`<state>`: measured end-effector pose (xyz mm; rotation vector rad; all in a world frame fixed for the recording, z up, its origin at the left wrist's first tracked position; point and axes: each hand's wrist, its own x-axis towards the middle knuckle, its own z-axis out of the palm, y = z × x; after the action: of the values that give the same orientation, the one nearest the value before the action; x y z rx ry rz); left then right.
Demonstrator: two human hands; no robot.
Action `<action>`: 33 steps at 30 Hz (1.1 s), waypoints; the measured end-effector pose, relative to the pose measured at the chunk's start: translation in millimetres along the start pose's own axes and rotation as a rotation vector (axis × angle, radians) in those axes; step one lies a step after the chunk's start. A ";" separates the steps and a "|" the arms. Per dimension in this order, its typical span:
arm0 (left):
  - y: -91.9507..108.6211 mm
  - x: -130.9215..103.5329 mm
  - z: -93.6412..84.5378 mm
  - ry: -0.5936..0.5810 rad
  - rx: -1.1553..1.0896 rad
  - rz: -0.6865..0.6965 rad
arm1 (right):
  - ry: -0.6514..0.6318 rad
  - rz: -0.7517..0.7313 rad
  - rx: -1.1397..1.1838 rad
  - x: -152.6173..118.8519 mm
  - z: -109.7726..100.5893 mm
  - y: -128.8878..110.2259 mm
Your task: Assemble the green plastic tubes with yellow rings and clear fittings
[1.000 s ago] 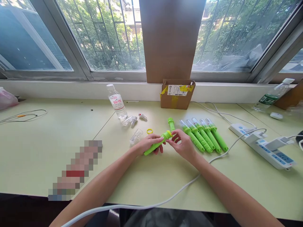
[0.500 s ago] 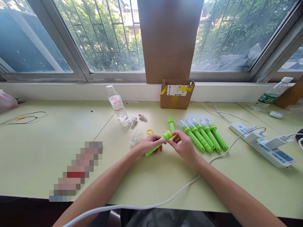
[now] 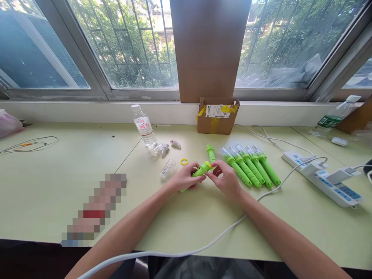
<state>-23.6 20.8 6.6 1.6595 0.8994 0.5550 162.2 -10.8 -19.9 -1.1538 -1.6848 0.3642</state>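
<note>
My left hand (image 3: 187,177) is closed around a green plastic handle (image 3: 200,170), shaped like a small torch body and tilted up to the right. A yellow ring (image 3: 208,165) sits at its wider upper end. The thumb and fingers of my right hand (image 3: 225,178) pinch at that ring; their exact contact is partly hidden. Just behind lies another green handle (image 3: 210,152) without a clear cap. One loose yellow ring (image 3: 184,161) rests beyond my left hand. Near it are a clear plastic cover (image 3: 167,168) and a small clear part with a red tip (image 3: 175,144).
Several green handles with clear tops (image 3: 247,166) lie side by side to the right. A white power strip (image 3: 322,178), a white cable (image 3: 221,235), a water bottle (image 3: 144,127) and a cardboard box (image 3: 217,118) surround the work area. A blurred-out item (image 3: 95,211) lies left.
My left hand has shifted its grip on the green handle, whose lower end is now mostly hidden under the fingers. My right hand stays at the yellow ring.
</note>
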 end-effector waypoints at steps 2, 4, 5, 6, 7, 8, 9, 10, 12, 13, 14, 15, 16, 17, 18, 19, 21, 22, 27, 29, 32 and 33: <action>-0.6 0.6 0.0 0.010 0.002 0.004 | -0.004 0.005 0.003 0.0 0.1 0.3; 1.1 0.6 -0.3 -0.004 0.002 -0.012 | -0.003 0.009 0.008 0.2 0.1 0.1; 2.5 0.4 -0.6 -0.016 -0.001 -0.020 | -0.003 0.011 0.010 0.4 0.0 -0.2; 4.0 0.3 -1.0 -0.029 -0.007 -0.027 | -0.003 0.016 0.014 0.7 -0.1 -0.8; 5.6 0.1 -1.3 -0.040 -0.016 -0.033 | -0.004 0.021 0.017 1.0 -0.3 -1.6; 6.9 0.0 -1.6 -0.048 -0.029 -0.035 | -0.005 0.027 0.022 1.4 -0.6 -2.5; 7.9 -0.1 -2.0 -0.052 -0.042 -0.035 | -0.008 0.033 0.026 1.7 -0.8 -3.6; 8.6 -0.2 -2.2 -0.055 -0.053 -0.034 | -0.010 0.037 0.030 2.0 -1.0 -4.6; 9.3 -0.3 -2.8 -0.063 -0.070 -0.036 | -0.011 0.045 0.036 2.5 -1.2 -6.4; 9.4 -0.4 -3.2 -0.067 -0.076 -0.038 | -0.011 0.048 0.039 2.7 -1.3 -7.1; 9.5 -0.6 -3.6 -0.073 -0.081 -0.041 | -0.012 0.051 0.042 2.9 -1.2 -7.6; 9.5 -0.7 -4.0 -0.079 -0.088 -0.045 | -0.013 0.052 0.044 3.0 -1.2 -8.0; 9.5 -0.9 -4.5 -0.086 -0.095 -0.049 | -0.015 0.051 0.046 3.2 -1.1 -8.3; 9.4 -1.0 -5.1 -0.092 -0.103 -0.054 | -0.016 0.048 0.047 3.3 -1.2 -8.6; 9.2 -1.0 -5.8 -0.098 -0.112 -0.060 | -0.018 0.043 0.048 3.5 -1.4 -8.8; 8.8 -1.0 -6.5 -0.103 -0.123 -0.064 | -0.019 0.038 0.048 3.6 -1.7 -9.2; 7.0 -0.5 -8.1 -0.120 -0.152 -0.069 | -0.028 0.028 0.053 3.7 -2.8 -9.9; 5.7 0.0 -9.0 -0.132 -0.172 -0.069 | -0.035 0.024 0.056 3.6 -3.4 -10.3; -0.8 3.0 -13.4 -0.196 -0.277 -0.070 | -0.066 -0.006 0.065 3.0 -5.5 -10.7; -2.0 3.9 -14.7 -0.217 -0.295 -0.073 | -0.075 -0.019 0.067 3.0 -5.1 -9.9; -2.9 4.9 -16.4 -0.248 -0.303 -0.078 | -0.065 -0.021 0.052 3.0 -3.6 -9.0; -3.1 5.1 -16.8 -0.255 -0.301 -0.077 | -0.057 -0.023 0.044 2.8 -3.2 -8.9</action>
<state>-34.0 35.3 7.8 1.3796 0.6549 0.3929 160.3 -13.8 -10.7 -1.1000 -1.7300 0.4210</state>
